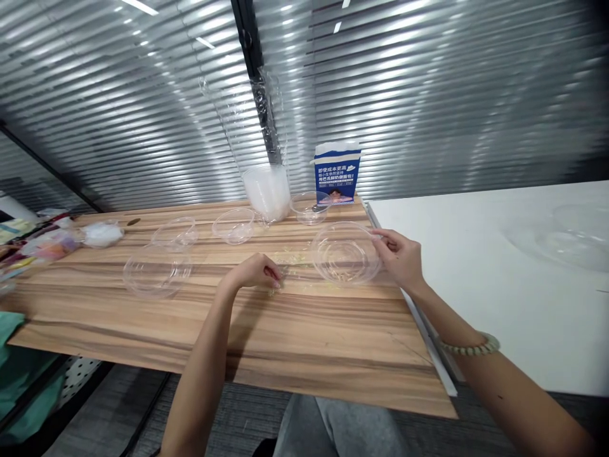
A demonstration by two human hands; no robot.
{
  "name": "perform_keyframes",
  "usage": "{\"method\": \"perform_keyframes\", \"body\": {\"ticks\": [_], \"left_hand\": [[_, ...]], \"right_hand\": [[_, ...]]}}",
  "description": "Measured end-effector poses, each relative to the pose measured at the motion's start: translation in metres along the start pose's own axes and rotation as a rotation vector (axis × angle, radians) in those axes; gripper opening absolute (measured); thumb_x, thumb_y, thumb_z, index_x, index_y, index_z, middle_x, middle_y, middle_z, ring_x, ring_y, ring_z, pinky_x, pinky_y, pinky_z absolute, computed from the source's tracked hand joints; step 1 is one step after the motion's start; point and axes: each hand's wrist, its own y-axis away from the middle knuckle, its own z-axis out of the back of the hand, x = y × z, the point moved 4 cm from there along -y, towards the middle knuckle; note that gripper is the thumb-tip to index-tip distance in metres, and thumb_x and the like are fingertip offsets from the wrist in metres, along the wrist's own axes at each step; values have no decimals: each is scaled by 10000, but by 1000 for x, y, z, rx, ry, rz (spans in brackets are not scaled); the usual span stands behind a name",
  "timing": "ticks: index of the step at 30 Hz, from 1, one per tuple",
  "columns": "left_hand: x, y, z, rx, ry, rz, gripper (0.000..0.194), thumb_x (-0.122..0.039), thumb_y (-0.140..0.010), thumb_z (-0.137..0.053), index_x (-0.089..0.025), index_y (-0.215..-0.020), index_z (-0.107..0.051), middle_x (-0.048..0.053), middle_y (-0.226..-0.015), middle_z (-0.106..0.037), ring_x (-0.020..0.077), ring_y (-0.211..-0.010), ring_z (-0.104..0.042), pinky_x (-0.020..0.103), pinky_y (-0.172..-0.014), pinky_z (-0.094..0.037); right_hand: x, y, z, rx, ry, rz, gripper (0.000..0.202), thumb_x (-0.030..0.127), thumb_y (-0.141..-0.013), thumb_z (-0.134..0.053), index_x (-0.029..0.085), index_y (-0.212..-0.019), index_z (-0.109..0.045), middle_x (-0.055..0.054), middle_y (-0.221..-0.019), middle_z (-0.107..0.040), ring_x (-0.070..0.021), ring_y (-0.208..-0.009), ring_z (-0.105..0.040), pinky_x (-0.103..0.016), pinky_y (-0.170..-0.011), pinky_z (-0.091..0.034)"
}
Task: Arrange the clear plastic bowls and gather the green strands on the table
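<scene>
Pinching a clear bowl (345,260), right hand (400,257); left hand (258,271) near yellowish bits (291,258), grip unclear

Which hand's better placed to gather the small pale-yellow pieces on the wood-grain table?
Left hand, probably: it's down beside the small pale-yellow pieces; the right hand holds a round clear plastic bowl.

Clear bowl (323,270), yellowish bits (291,258) — tan table (304,346) streaked brown, blue bag (335,179) lettered white, pale green bracelet (473,349).
</scene>
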Motion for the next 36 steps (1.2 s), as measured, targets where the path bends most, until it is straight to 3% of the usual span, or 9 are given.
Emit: {"method": "perform_keyframes", "body": {"ticks": [9,27,32,36], "left_hand": [[-7,1,-6,69,-11,47,169,-195,-543,-734,-141,-703,-729,38,-657,-711,170,-639,-638,203,-561,-427],[-19,-8,-9,-70,-126,-84,114,-112,-671,-620,-146,-721,-717,34,-730,-700,142,-698,-604,201,-649,-421],[-16,-7,-6,-60,-112,-52,152,-162,-723,-598,-148,-782,-737,57,-812,-729,164,-759,-641,209,-692,-437],[-15,-5,-6,-37,-96,3,172,-173,-648,-680,-141,-807,-740,52,-759,-728,173,-714,-641,211,-635,-442]], "right_hand": [[-1,0,-1,-6,28,18,284,356,-780,-556,149,-901,-709,29,-504,-489,-103,-482,-435,-235,-486,-383],[3,0,0,4,18,24,282,341,-786,-546,142,-904,-707,24,-502,-497,-105,-476,-434,-239,-482,-383],[3,0,1,-11,13,20,276,335,-775,-556,134,-887,-709,20,-508,-512,-107,-479,-441,-244,-490,-388],[3,0,1,-11,15,17,274,335,-773,-555,140,-888,-710,11,-539,-547,-111,-492,-455,-244,-493,-389]]}}
